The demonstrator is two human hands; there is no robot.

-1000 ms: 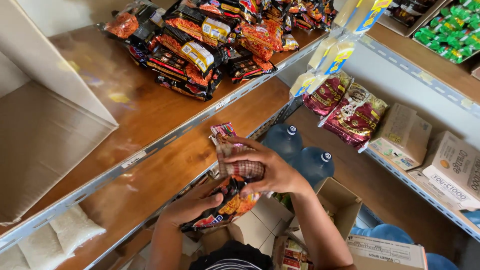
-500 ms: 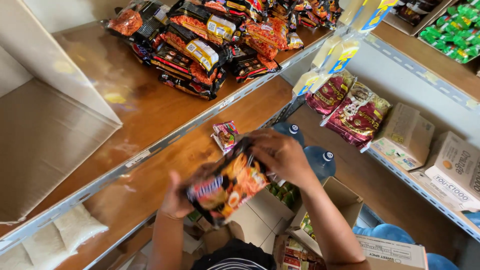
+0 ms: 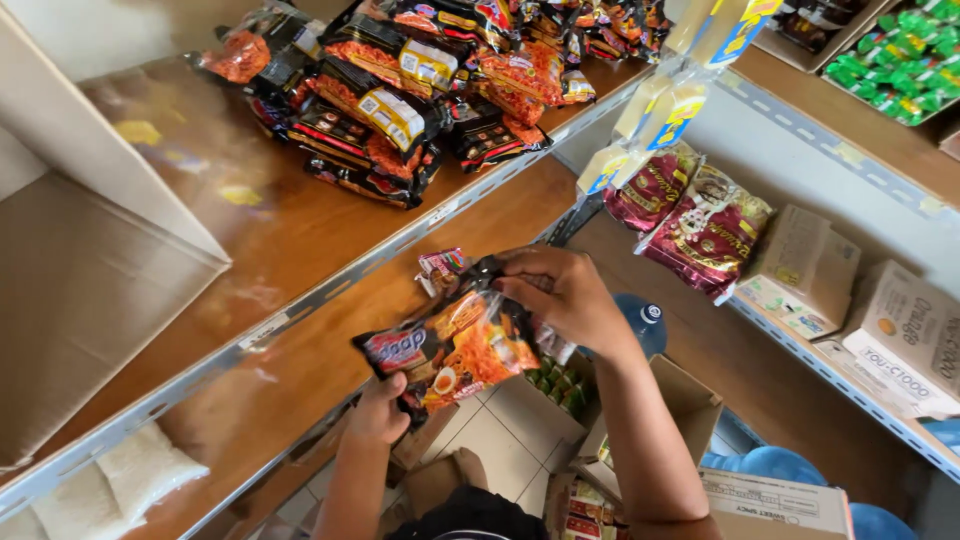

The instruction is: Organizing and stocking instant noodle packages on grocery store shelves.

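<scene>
Left hand (image 3: 378, 408) pinches the lower edge of a black-and-orange noodle packet (image 3: 455, 348); right hand (image 3: 562, 290) is closed on its upper corner, so the packet hangs in the air between both, just in front of the middle wooden shelf (image 3: 330, 320), near a small pink packet (image 3: 440, 270) lying there; matching packets in a pile (image 3: 400, 90) sit on the shelf above. Judged step: stocking, packet carried and not yet set down; placing it calls for a bare stretch of board.
</scene>
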